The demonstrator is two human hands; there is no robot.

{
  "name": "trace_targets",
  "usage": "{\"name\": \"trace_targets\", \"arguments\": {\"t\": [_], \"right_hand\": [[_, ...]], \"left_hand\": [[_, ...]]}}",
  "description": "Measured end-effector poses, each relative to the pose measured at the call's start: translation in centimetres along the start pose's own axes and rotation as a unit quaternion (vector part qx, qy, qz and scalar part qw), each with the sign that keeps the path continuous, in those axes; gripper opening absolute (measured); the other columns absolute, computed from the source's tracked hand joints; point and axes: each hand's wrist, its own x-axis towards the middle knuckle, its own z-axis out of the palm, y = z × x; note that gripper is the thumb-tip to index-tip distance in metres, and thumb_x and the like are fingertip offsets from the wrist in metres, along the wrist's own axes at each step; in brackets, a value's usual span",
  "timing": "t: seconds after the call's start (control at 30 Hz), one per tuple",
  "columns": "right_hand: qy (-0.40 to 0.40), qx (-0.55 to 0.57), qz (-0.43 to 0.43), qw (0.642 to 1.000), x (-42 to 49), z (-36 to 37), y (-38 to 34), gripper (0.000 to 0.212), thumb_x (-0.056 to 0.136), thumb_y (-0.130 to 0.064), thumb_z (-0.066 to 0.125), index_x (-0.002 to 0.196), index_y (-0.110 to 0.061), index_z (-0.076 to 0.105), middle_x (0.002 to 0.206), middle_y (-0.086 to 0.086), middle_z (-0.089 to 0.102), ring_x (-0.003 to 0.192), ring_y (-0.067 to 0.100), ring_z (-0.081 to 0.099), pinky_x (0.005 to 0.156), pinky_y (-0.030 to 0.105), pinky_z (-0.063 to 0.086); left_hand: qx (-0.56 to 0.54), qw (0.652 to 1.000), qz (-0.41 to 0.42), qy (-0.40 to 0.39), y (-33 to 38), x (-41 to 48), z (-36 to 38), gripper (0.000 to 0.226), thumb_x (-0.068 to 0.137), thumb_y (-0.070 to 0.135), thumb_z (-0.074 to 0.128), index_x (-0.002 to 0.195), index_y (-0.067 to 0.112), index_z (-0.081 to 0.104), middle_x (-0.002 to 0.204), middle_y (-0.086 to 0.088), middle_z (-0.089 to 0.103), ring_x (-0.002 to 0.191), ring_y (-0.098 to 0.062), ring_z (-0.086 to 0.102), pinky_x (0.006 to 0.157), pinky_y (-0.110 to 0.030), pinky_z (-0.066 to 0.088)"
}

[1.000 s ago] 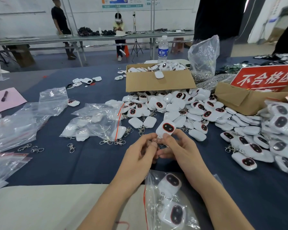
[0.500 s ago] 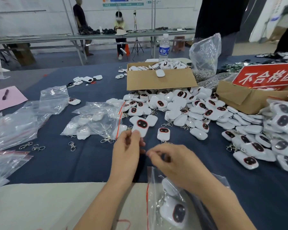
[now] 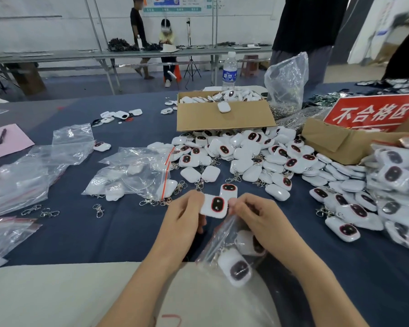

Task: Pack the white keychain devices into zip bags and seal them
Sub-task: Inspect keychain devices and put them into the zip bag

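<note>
Far left: a slack heap of empty bags (image 3: pixel 21 185) on the blue cloth, with some loose metal clips (image 3: pixel 40 212) just below it.
Centre left: another heap of clear bags (image 3: pixel 132 175) with a few white units in or under it. Honestly can't tell which through the plastic.
Left hand: the left hand (image 3: pixel 184 215) has its fingers curled and pinches the left edge of a white keychain device (image 3: pixel 214 205), dark face up, in the lower middle of the frame.
Right hand: the right hand (image 3: pixel 257 218) is curled too, pinching the top lip of the zip bag (image 3: pixel 224 244) and holding the mouth up right beside that device.
Zip bag: it hangs below the right hand. Two devices sit inside already, and the mouth isn't sealed.
Middle: a big loose pile (image 3: pixel 257 156) of devices is waiting, and behind it there's a cardboard box (image 3: pixel 222 116) with more.
Right edge: a stack of bagged packs (image 3: pixel 399 180) that look finished.
Progress: I'd say this bag is mid-fill. The device still has to go in and the zip pressed shut. With that pile and box left, the whole job looks nowhere near done.
</note>
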Motion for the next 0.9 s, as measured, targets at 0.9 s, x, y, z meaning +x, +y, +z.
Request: {"name": "trace_targets", "arguments": {"t": [0.9], "right_hand": [[0.046, 0.086, -0.028, 0.995, 0.7, -0.1, 0.3, 0.030, 0.093, -0.049, 0.063, 0.077, -0.024, 0.070, 0.060, -0.006, 0.063, 0.054, 0.006, 0.051, 0.052, 0.016, 0.041]], "left_hand": [[0.228, 0.933, -0.010, -0.277, 3.9, -0.1, -0.1, 0.040, 0.078, 0.011, 0.036, 0.094, 0.022, 0.072, 0.077, -0.016, 0.063, 0.063, -0.016, 0.044, 0.062, -0.031, 0.039]]}}
